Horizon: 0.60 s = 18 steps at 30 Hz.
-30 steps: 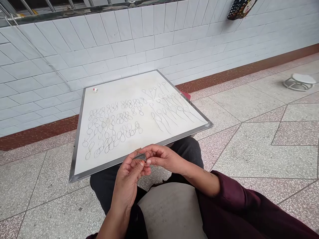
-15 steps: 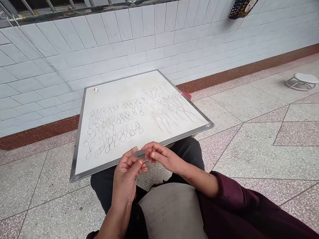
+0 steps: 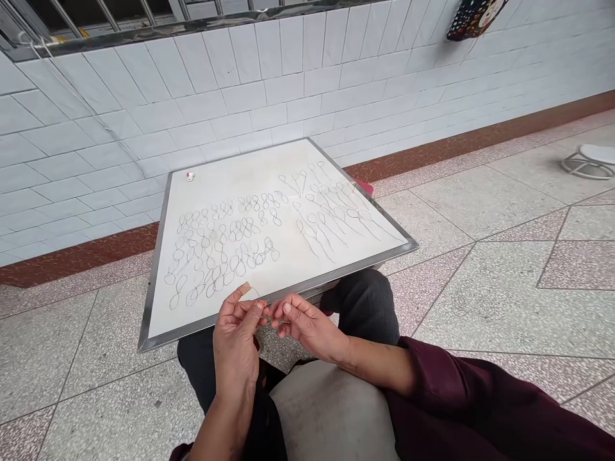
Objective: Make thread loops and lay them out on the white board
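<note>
My left hand [image 3: 240, 330] pinches a thin dark wire at the near edge of the white board [image 3: 240, 168]; a tan wrap covers its index fingertip. Part of the wire [image 3: 255, 291] curves up above the fingers. Close against it, my right hand [image 3: 300, 320] has its thumb and fingers pressed together at the wire. On the board's left half lie several figure-eight wire loops [image 3: 239, 259]. Several single loops with long tails [image 3: 319, 234] lie on the right half.
The metal-edged board rests over my knees, beside a white tiled wall [image 3: 288, 83]. A small red and white object [image 3: 191, 177] sits at its far left corner. A white stool [image 3: 593, 157] stands at the far right, and a dark patterned bag [image 3: 473, 18] hangs on the wall.
My right hand has lowered and moved slightly left, closing its fingers at the wire. My left hand has shifted left, and a curved piece of wire now shows above its fingers.
</note>
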Motion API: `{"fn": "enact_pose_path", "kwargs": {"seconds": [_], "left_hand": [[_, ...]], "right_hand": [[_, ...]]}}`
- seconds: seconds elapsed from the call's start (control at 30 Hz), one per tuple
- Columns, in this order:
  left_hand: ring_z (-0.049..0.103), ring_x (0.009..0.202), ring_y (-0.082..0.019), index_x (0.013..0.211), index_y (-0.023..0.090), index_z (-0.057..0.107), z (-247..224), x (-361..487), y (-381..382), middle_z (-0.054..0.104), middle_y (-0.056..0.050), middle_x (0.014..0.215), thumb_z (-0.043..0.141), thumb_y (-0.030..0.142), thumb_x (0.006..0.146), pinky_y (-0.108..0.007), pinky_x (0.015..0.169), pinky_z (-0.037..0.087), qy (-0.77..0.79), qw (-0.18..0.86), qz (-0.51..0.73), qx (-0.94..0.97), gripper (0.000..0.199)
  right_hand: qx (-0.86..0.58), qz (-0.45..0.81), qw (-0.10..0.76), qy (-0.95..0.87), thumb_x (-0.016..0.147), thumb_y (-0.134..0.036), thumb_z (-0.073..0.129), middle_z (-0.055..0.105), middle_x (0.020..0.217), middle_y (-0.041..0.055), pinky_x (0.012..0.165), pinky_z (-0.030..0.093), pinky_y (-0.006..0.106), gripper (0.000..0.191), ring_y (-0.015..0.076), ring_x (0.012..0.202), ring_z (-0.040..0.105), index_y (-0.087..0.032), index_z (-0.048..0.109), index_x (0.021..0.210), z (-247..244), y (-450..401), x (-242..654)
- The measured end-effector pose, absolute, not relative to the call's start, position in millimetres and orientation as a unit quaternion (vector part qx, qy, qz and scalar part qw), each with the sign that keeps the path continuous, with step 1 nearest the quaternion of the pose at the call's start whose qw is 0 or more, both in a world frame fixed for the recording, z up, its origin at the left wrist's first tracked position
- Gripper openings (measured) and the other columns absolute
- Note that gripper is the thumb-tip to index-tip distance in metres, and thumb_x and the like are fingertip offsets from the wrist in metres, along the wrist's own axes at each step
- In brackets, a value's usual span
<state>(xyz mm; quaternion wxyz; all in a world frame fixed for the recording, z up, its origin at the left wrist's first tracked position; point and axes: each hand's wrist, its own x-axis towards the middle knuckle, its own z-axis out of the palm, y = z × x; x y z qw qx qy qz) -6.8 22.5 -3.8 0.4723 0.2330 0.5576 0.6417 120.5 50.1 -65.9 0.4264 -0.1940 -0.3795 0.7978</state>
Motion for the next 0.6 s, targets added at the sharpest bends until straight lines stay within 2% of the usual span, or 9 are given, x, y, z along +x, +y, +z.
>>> {"fn": "enact_pose_path", "kwargs": {"seconds": [0.13,0.27,0.33,0.47,0.6], "left_hand": [[0.063,0.065,-0.011,0.111,0.018,0.068,-1,-10,23,0.067,0.004,0.07,0.088,0.026,0.062,-0.025,0.069,0.05,0.56,0.477,0.64,0.222,0.054],[0.063,0.063,-0.012,0.111,0.017,0.067,3,-16,24,0.067,0.004,0.068,0.09,0.026,0.06,-0.027,0.071,0.051,0.566,0.486,0.627,0.225,0.056],[0.063,0.063,-0.012,0.109,0.017,0.068,4,-18,24,0.067,0.004,0.067,0.089,0.026,0.059,-0.028,0.071,0.052,0.569,0.484,0.625,0.229,0.055],[0.064,0.063,-0.013,0.105,0.017,0.068,0,-18,24,0.067,0.004,0.068,0.089,0.025,0.058,-0.03,0.072,0.052,0.578,0.477,0.621,0.23,0.052],[0.063,0.061,-0.012,0.101,0.017,0.068,-5,-16,24,0.067,0.005,0.067,0.087,0.025,0.06,-0.03,0.073,0.05,0.58,0.456,0.631,0.24,0.046]], "right_hand": [[-0.192,0.782,0.395,-0.442,0.093,-0.065,0.055,0.06,0.083,0.0008,0.065,0.047,0.027,0.045,0.012,0.069,0.056,-0.02,0.051,0.086,-68,52,125],[-0.239,0.682,0.344,-0.599,0.099,-0.061,0.044,0.052,0.071,-0.0036,0.059,0.044,0.027,0.041,0.0112,0.058,0.047,-0.021,0.054,0.096,-71,55,135],[-0.255,0.603,0.332,-0.679,0.103,-0.053,0.041,0.055,0.074,-0.0021,0.063,0.045,0.028,0.035,0.0124,0.063,0.049,-0.022,0.058,0.103,-73,56,139],[-0.265,0.421,0.319,-0.807,0.105,-0.035,0.039,0.066,0.096,0.0064,0.077,0.049,0.034,0.026,0.0183,0.084,0.059,-0.022,0.062,0.108,-79,55,143],[-0.269,0.32,0.297,-0.859,0.104,-0.027,0.04,0.065,0.088,0.0069,0.075,0.048,0.036,0.025,0.0204,0.079,0.057,-0.02,0.063,0.11,-80,50,147]]}}
